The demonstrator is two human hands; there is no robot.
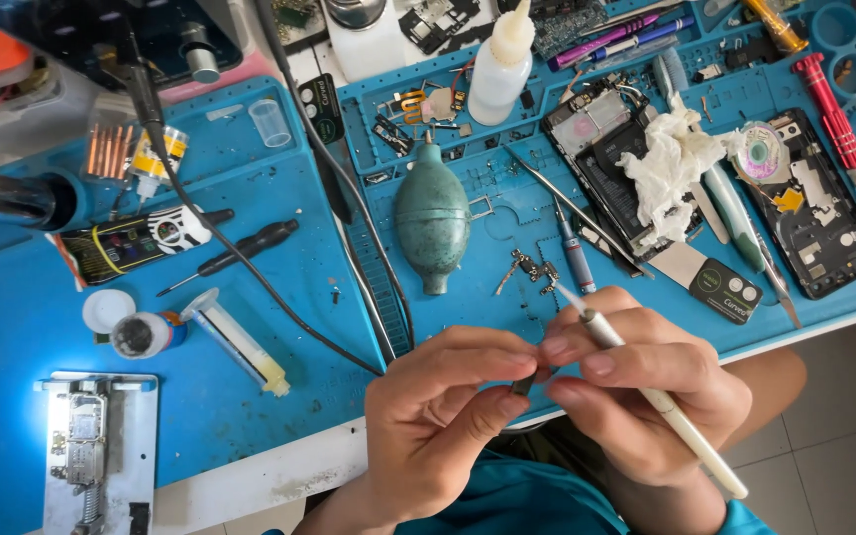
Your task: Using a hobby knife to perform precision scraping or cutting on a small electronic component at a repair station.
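Taking the green rubber dust blower [433,223] as my landmark, I start far to its left and below, where a metal board holder [99,451] sits lit at the mat's lower corner. Nearer the blower, still on its left, lie a capped syringe of paste [238,342] and a black screwdriver [235,254], on the blue work mat [250,188].

Below the blower I see my left hand [433,421], thumb and forefinger pinched closed on a small dark part [523,383]; I think it is a tiny component, but it is too small for me to be sure. The part is held over the mat's front edge, below and a little right of the blower.

Just right of it, my right hand [636,396] grips a slim white-handled tool [646,391] like a pen, fingers wrapped tight, its fingertips touching those of the left hand.

To the blower's right lies an opened phone [596,149] with crumpled white tissue [671,163] on it, and farther right a red screwdriver [834,109].
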